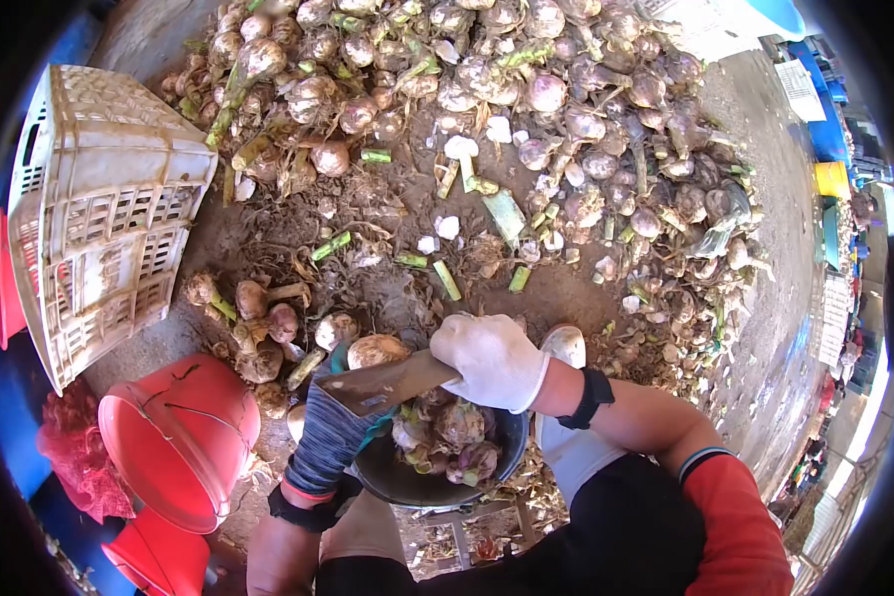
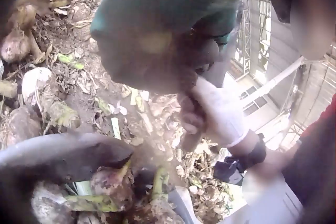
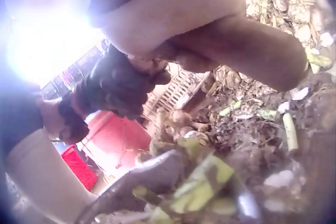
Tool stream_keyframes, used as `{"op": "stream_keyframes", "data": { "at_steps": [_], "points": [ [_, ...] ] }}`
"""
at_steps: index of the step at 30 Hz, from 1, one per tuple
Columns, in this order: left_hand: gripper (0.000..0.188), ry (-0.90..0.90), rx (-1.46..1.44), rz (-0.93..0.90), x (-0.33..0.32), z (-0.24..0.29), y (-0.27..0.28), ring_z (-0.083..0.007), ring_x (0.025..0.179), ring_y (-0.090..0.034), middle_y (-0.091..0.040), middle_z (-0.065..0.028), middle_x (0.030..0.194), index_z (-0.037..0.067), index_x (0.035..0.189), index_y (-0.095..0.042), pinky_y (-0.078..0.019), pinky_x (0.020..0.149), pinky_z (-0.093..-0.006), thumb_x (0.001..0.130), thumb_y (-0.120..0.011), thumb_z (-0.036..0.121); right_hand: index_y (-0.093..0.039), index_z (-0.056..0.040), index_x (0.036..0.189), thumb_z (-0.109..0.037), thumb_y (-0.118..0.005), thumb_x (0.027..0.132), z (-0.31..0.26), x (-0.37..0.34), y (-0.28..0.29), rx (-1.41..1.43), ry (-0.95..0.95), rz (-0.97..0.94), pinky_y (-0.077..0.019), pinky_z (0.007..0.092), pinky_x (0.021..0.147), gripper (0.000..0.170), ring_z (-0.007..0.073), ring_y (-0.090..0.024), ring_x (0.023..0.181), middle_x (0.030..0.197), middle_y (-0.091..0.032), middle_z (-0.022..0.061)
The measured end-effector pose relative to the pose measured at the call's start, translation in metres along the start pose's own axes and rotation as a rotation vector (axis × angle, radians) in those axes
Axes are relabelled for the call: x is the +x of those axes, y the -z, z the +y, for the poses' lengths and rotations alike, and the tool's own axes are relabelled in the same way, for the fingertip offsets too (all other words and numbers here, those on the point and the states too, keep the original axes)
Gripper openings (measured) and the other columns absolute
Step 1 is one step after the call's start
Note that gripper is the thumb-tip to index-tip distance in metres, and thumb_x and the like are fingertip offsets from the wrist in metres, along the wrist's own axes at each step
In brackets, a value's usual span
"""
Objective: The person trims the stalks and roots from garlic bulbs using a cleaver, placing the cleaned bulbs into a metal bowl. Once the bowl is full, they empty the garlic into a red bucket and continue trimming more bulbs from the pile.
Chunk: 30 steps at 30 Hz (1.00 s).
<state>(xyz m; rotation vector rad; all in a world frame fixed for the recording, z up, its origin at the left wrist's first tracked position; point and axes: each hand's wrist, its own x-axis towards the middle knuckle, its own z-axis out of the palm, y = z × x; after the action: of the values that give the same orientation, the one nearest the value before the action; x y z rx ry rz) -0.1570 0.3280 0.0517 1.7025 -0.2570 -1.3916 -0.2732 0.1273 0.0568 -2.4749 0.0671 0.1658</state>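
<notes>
right hand [image 1: 489,360] clamps flat tool [image 1: 389,384] near left hand [image 1: 330,435], whose grip i cannot tell.
i judge it stiff, weighty; grasp the narrow end.

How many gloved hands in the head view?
2: the white-gloved right hand, gripping a flat tool, and the grey-gloved left hand, by the dark bucket. Any in the background may be hidden or too small to tell.

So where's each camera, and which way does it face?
Head: on the head, facing down and forward at the dark bucket; left hand, right hand, arms, legs.
Left wrist: on that wrist, facing across the dark bucket; both hands.
Right wrist: on that wrist, facing the left hand; both hands.
Shared by head and right wrist: white crate, red bucket.
</notes>
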Motion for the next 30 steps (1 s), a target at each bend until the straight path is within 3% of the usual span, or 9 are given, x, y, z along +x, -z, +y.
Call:
{"op": "stream_keyframes", "data": {
  "at_steps": [3,6,8,10,13,16,20,28,30],
  "points": [
    [0.076,-0.196,-0.060,0.083,-0.005,0.016,-0.012,-0.0173,0.085,-0.065,-0.065,-0.0099,0.099,0.000,0.132,-0.034,-0.0560,0.073,-0.0297,0.070,-0.077,0.007,-0.054,-0.0072,0.074,-0.023,-0.069,0.067,0.012,0.001,-0.009,0.011,0.016,0.055,-0.0477,0.0413,0.056,0.023,0.0314,-0.059,0.068,0.072,-0.054,0.0108],
    [0.070,0.014,0.093,0.073,-0.012,0.031,-0.012,-0.0193,0.087,-0.065,-0.064,-0.0078,0.101,0.000,0.126,-0.043,-0.0549,0.076,-0.0323,0.069,-0.080,0.015,-0.053,-0.0074,0.073,-0.024,-0.070,0.065,0.026,0.001,-0.017,0.048,0.080,0.141,-0.0469,0.0415,0.054,0.024,0.0317,-0.059,0.065,0.070,-0.054,0.0107],
    [0.074,0.455,-0.632,-0.027,-0.022,0.036,-0.012,-0.0220,0.092,-0.064,-0.064,-0.0093,0.104,0.000,0.127,-0.045,-0.0522,0.081,-0.0339,0.068,-0.082,0.025,-0.053,-0.0075,0.073,-0.023,-0.068,0.070,0.042,-0.001,-0.023,0.033,0.114,0.107,-0.0472,0.0412,0.054,0.021,0.0318,-0.058,0.064,0.069,-0.053,0.0111],
    [0.081,-0.294,-0.276,-0.558,-0.041,0.014,-0.033,-0.0238,0.094,-0.063,-0.063,-0.0114,0.104,0.001,0.134,-0.041,-0.0492,0.086,-0.0343,0.070,-0.081,0.033,-0.053,-0.0056,0.073,-0.022,-0.063,0.078,0.074,-0.004,-0.033,-0.149,-0.117,0.015,-0.0481,0.0428,0.056,0.019,0.0331,-0.058,0.063,0.068,-0.053,0.0139],
    [0.078,-0.323,0.052,-0.854,-0.040,0.055,-0.045,-0.0232,0.095,-0.064,-0.064,-0.0156,0.101,0.005,0.134,-0.043,-0.0491,0.086,-0.0352,0.073,-0.077,0.040,-0.054,-0.0021,0.072,-0.023,-0.058,0.084,0.058,-0.003,-0.005,0.031,-0.345,0.305,-0.0471,0.0447,0.056,0.025,0.0371,-0.058,0.063,0.065,-0.055,0.0190],
    [0.065,-0.295,0.612,-0.601,-0.032,0.033,-0.029,-0.0268,0.103,-0.059,-0.058,-0.0154,0.118,0.006,0.130,-0.048,-0.0465,0.091,-0.0370,0.075,-0.074,0.029,-0.053,-0.0023,0.071,-0.022,-0.058,0.085,0.052,0.009,-0.002,0.048,-0.295,0.223,-0.0467,0.0434,0.055,0.024,0.0375,-0.058,0.062,0.065,-0.055,0.0183],
    [0.040,-0.328,1.352,0.347,0.003,0.013,0.004,-0.0318,0.095,-0.056,-0.058,-0.0146,0.111,0.012,0.114,-0.059,-0.0481,0.079,-0.0380,0.075,-0.066,0.018,-0.053,-0.0022,0.071,-0.022,-0.060,0.084,0.037,0.003,-0.009,0.230,-0.308,0.213,-0.0472,0.0429,0.055,0.024,0.0371,-0.059,0.061,0.065,-0.055,0.0182],
    [0.047,-0.533,1.316,0.167,0.080,-0.047,0.042,-0.0324,0.108,-0.052,-0.054,-0.0129,0.116,0.017,0.115,-0.060,-0.0458,0.089,-0.0415,0.069,-0.066,0.007,-0.056,-0.0049,0.073,-0.029,-0.060,0.082,0.028,-0.007,-0.016,0.160,-0.307,0.092,-0.0488,0.0467,0.060,0.026,0.0379,-0.060,0.065,0.068,-0.059,0.0176],
    [0.036,-0.328,0.786,0.134,0.085,-0.048,0.048,-0.0303,0.097,-0.057,-0.056,-0.0129,0.110,0.012,0.109,-0.063,-0.0479,0.084,-0.0378,0.074,-0.069,0.008,-0.056,-0.0050,0.074,-0.029,-0.060,0.082,0.022,-0.006,-0.013,0.187,-0.318,0.082,-0.0488,0.0469,0.060,0.026,0.0379,-0.061,0.066,0.068,-0.059,0.0176]
  ]
}}
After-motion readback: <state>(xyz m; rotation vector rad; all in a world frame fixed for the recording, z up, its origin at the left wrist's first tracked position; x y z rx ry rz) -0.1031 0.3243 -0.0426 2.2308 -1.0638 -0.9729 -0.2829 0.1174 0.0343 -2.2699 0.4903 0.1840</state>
